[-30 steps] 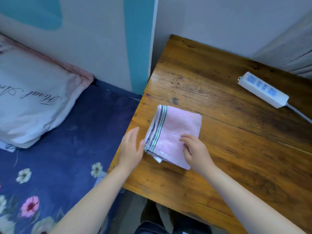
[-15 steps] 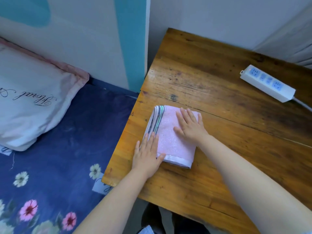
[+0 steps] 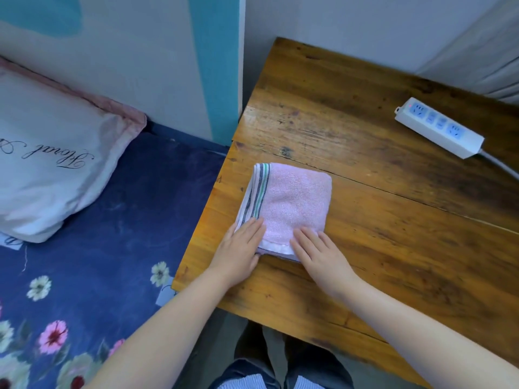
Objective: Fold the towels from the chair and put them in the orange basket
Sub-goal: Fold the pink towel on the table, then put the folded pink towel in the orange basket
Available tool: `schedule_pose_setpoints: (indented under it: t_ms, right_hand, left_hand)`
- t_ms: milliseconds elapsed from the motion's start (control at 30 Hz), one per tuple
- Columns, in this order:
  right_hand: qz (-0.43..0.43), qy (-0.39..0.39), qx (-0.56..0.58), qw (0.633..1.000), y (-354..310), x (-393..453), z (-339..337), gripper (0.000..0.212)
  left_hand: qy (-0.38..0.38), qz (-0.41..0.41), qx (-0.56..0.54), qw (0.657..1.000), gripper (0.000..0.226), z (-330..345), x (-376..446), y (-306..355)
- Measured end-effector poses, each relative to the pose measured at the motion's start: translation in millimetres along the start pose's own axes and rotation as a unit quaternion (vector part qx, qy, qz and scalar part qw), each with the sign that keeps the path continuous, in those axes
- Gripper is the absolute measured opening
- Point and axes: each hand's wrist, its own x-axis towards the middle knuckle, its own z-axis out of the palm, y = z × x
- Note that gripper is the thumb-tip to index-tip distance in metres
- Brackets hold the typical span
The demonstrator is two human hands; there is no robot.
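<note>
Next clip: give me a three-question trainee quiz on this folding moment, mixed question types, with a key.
1. True or false: both hands lie flat on the near edge of the pink towel.
2. Which item sits at the far right of the wooden table? A) a mug B) a white power strip C) a book
3. Fill in: the towel's striped border runs along its ____ side, as the camera sees it.

Key
1. True: the left hand and right hand press it with straight fingers.
2. B
3. left
</note>
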Motion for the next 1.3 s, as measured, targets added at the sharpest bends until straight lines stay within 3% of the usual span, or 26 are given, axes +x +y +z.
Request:
schedule_pose_setpoints:
  t_ms: [133,233,367,500,567,667,767,833,900,1000,1067,1133,1300]
  right_hand:
    - [-0.017,0.031,-0.002,0.999,2,13,-9,0.052]
    - [-0.006,0.017,0.052,0.998,5,22,-28,0.021]
    - [0.024,0.021,0.162,0.986,22,21,-62,0.024]
    - [-0.02,0.0,0.206,0.978,35,18,-99,0.032]
    - [-0.039,-0.014,0.216,0.975,40,14,-114,0.04]
    - [-0.108,-0.052,0.198,0.973,37,7,-123,0.069]
    - [-0.186,-0.084,0.106,0.973,9,-1,-128,0.101]
    - [-0.206,-0.077,0.113,0.969,-12,1,-130,0.091]
    - [-0.246,-0.064,0.142,0.957,-39,8,-136,0.065]
    - [-0.266,-0.128,0.165,0.941,-92,18,-149,0.04]
    - [-0.28,-0.149,0.15,0.937,-139,23,-159,0.038]
    - [-0.31,-0.165,0.119,0.929,-188,26,-169,0.038]
    - [-0.387,-0.156,0.064,0.906,-331,27,-183,0.04]
  left_hand:
    - [-0.014,0.004,-0.057,0.998,0.067,-2,1,1]
    - [-0.014,-0.015,-0.032,0.999,0.071,-6,0,4]
    - [0.121,0.016,0.007,0.992,0.08,-6,-6,10]
    - [0.255,0.031,-0.083,0.963,0.059,-20,-16,26]
    - [0.256,0.05,-0.069,0.963,0.045,-35,-30,36]
    - [0.216,0.054,-0.026,0.975,0.016,-54,-59,44]
    - [0.2,0.0,-0.009,0.98,0.019,-58,-100,53]
    - [0.175,-0.037,-0.003,0.984,0.02,-59,-129,56]
    - [0.162,-0.086,0.002,0.983,0.026,-57,-169,57]
    - [0.144,-0.161,-0.04,0.976,0.032,-54,-234,59]
    - [0.148,-0.249,-0.08,0.954,0.047,-52,-279,60]
    - [0.109,-0.337,-0.089,0.931,0.044,-46,-323,56]
    - [0.133,-0.449,-0.09,0.879,0.038,-26,-449,38]
